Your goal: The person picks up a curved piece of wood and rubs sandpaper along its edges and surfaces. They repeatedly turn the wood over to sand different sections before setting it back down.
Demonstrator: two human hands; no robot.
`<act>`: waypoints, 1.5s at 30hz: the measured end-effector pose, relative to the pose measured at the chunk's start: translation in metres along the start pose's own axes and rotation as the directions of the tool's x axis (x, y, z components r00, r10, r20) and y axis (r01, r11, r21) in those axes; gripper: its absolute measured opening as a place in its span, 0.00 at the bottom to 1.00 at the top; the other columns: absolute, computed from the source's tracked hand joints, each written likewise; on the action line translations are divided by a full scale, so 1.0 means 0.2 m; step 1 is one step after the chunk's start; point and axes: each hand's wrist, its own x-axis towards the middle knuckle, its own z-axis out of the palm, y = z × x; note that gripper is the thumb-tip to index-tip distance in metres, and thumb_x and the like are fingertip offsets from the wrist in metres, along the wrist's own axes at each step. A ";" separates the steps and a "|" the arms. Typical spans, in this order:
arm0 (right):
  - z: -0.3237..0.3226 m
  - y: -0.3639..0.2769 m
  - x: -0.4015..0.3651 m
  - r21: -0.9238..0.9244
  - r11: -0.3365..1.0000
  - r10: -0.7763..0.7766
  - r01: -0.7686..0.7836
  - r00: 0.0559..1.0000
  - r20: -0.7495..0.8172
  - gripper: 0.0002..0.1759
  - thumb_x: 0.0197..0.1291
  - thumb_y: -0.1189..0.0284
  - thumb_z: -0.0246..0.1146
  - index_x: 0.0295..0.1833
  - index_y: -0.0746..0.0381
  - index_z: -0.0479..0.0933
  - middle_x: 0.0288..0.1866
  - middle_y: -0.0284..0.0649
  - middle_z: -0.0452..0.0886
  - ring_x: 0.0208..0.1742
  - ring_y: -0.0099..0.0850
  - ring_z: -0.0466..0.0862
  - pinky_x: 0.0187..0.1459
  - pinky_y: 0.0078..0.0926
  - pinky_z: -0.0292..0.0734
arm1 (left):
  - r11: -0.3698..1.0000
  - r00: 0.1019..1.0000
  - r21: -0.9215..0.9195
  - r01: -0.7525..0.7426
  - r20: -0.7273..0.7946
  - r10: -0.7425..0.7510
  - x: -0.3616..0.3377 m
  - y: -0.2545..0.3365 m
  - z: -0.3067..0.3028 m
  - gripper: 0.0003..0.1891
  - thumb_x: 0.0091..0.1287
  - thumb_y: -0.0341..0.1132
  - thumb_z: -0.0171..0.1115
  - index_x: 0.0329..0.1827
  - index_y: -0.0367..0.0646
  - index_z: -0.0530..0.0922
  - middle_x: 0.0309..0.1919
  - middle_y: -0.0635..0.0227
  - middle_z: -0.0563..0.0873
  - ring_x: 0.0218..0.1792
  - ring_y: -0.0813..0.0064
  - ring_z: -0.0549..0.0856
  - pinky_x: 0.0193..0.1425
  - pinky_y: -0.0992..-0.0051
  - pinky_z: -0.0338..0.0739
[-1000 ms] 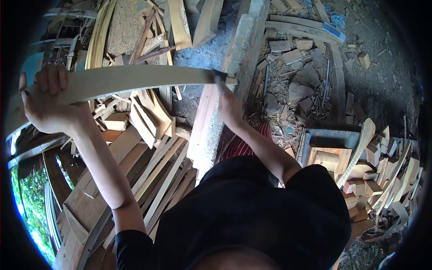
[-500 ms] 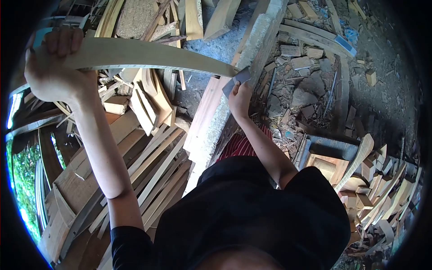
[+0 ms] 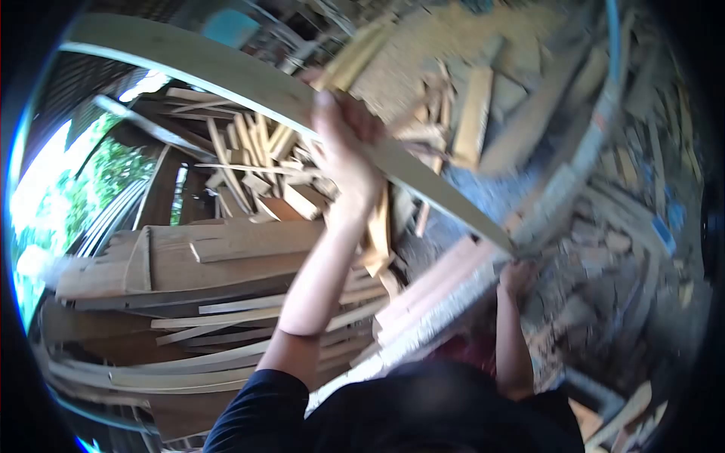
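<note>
A long, pale, slightly curved wooden board (image 3: 211, 72) slants across the view, its narrow end low on the right. My left hand (image 3: 347, 143) is wrapped around the board partway along, thumb on the near edge. At the narrow end, my right hand (image 3: 517, 277) is closed, smeared by motion. A small flat grey piece (image 3: 500, 259) shows at its fingertips, right by the board's tip. Beneath that end runs a rough whitish beam (image 3: 423, 328), with a pinkish plank (image 3: 434, 283) along its left side.
Stacked boards and strips (image 3: 249, 309) fill the lower left. Offcuts (image 3: 264, 166) are heaped behind my left arm. Thick timbers (image 3: 529, 113) lie at the back right, and wood scraps and stones (image 3: 596, 257) cover the ground on the right.
The view has swung left, so hands and board appear farther right and lower. More of the board shows beyond my left hand. Both hands keep their holds.
</note>
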 end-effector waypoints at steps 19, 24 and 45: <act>-0.18 -0.14 -0.02 0.143 0.948 -0.315 0.285 0.911 0.267 0.22 0.59 0.78 0.46 0.61 0.64 0.63 0.55 0.54 0.70 0.55 0.48 0.72 0.50 0.38 0.71 | 0.997 0.989 0.081 -0.020 0.150 0.008 0.27 0.34 -0.50 0.28 0.61 0.57 0.51 0.47 0.38 0.69 0.31 0.61 0.76 0.39 0.66 0.77 0.55 0.57 0.72; -0.23 -0.21 -0.09 0.313 0.881 -0.414 0.355 0.898 0.149 0.21 0.63 0.75 0.43 0.62 0.67 0.61 0.62 0.53 0.64 0.62 0.45 0.65 0.60 0.33 0.63 | 0.994 0.999 0.098 0.042 -0.036 -0.039 0.36 0.57 -0.63 0.37 0.52 0.73 0.33 0.31 0.44 0.71 0.16 0.74 0.73 0.22 0.79 0.76 0.36 0.68 0.78; -0.18 -0.28 0.08 0.212 0.915 -0.383 0.342 0.902 0.200 0.17 0.62 0.69 0.47 0.50 0.68 0.71 0.41 0.53 0.77 0.41 0.50 0.77 0.43 0.41 0.71 | 0.953 0.945 -0.195 0.232 0.275 -0.174 0.16 0.50 -0.55 0.46 0.41 0.75 0.54 0.44 0.35 0.71 0.26 0.68 0.73 0.28 0.75 0.74 0.50 0.62 0.67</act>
